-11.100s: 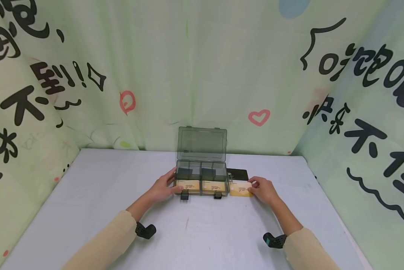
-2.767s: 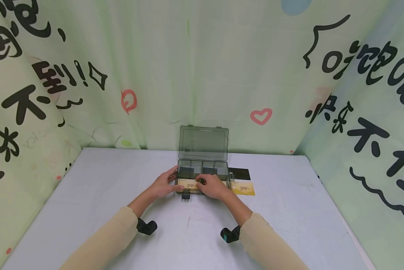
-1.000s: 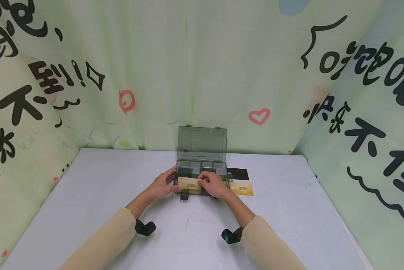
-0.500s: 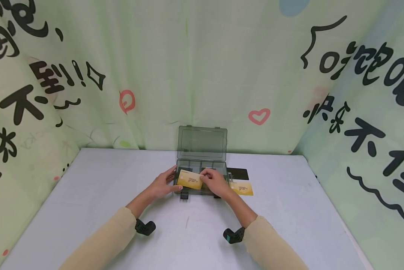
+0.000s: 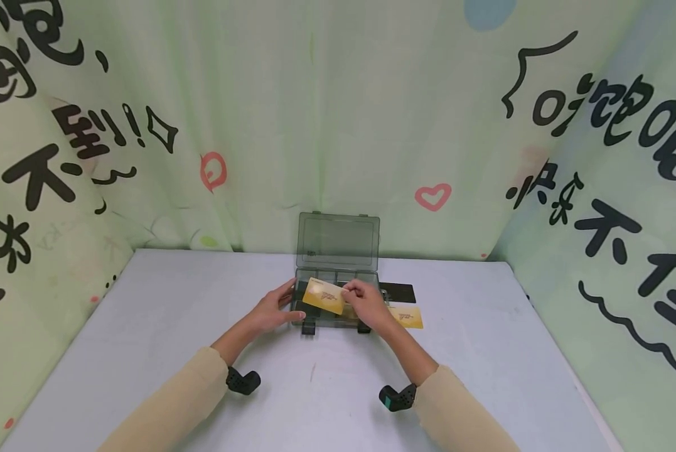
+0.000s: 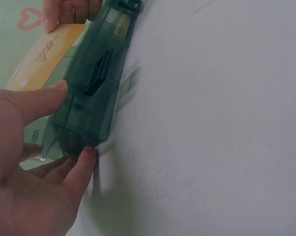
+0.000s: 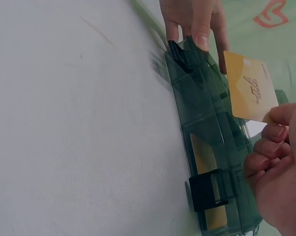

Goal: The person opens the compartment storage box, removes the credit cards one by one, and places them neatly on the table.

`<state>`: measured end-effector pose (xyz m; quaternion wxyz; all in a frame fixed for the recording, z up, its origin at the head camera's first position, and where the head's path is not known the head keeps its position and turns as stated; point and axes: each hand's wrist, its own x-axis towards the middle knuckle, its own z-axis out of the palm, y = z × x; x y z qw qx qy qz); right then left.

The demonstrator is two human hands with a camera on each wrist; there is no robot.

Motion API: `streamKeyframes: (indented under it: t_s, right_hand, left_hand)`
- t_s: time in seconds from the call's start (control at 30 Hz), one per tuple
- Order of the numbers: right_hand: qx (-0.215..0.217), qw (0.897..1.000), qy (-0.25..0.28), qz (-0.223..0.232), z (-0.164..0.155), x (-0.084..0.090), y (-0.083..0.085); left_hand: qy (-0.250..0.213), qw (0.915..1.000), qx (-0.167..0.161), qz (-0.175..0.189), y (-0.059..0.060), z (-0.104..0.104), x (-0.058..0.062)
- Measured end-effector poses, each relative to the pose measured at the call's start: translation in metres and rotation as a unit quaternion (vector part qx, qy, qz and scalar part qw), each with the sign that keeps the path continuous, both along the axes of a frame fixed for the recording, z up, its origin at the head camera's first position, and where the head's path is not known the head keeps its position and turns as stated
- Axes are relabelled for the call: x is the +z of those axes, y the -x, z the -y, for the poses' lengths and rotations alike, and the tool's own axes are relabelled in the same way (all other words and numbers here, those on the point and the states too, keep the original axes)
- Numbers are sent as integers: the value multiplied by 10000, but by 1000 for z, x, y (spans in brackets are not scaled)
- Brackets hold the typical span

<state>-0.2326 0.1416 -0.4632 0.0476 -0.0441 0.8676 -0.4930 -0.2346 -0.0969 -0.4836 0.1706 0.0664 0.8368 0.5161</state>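
Observation:
In the head view a translucent grey-green compartment box [image 5: 339, 242] stands on the table with its lid raised. My right hand [image 5: 367, 306] pinches a yellow card [image 5: 322, 295] by its right edge, tilted above the box's left half. In the right wrist view, thumb and forefinger hold that card [image 7: 251, 88] at one corner. My left hand [image 5: 271, 311] grips the box's left end; the left wrist view has its thumb against the box [image 6: 89, 88] near the rim and fingers along the end. Another yellow card shows through the front wall of the right-hand compartment.
To the right of the box, a yellow card [image 5: 408, 317] lies flat on the white table [image 5: 315, 389]. Behind it is a black card [image 5: 398, 292]. Two dark latches [image 5: 308, 328] hang at the box's front. A printed curtain [image 5: 349, 125] encloses the table's back and sides.
Earlier, my right hand set a yellow card down right of the box, then reached inside. It has since lifted another yellow card from the front-left compartment. My left hand stays put.

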Motion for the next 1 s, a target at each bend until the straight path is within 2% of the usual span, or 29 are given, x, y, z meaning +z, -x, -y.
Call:
streamKeyframes:
  t_s: [0.2, 0.37, 0.47, 0.57, 0.7, 0.8, 1.0]
  right_hand:
    - [22, 9999, 116, -98, -7, 2, -2]
    - [-3, 9994, 291, -168, -12, 4, -3]
    - [-57, 9989, 463, -69, -15, 4, -3]
    - [-30, 9975, 678, 193, -13, 18, -9]
    - [10, 9960, 846, 286, -14, 17, -9]
    - [14, 9951, 949, 279, -18, 4, -3]
    - [24, 9945, 974, 384, -21, 6, -5]
  left_hand:
    - [5, 10000, 60, 11, -1, -1, 1]
    - [41, 10000, -24, -38, 1, -2, 0]
    - [56, 10000, -42, -62, 1, -3, -1]
    - [37, 10000, -17, -29, 1, -3, 0]
    - [76, 10000, -6, -21, 0, -3, 1]
    - [130, 9999, 19, -20, 0, -3, 1]
    - [104, 9999, 22, -5, -1, -3, 0]
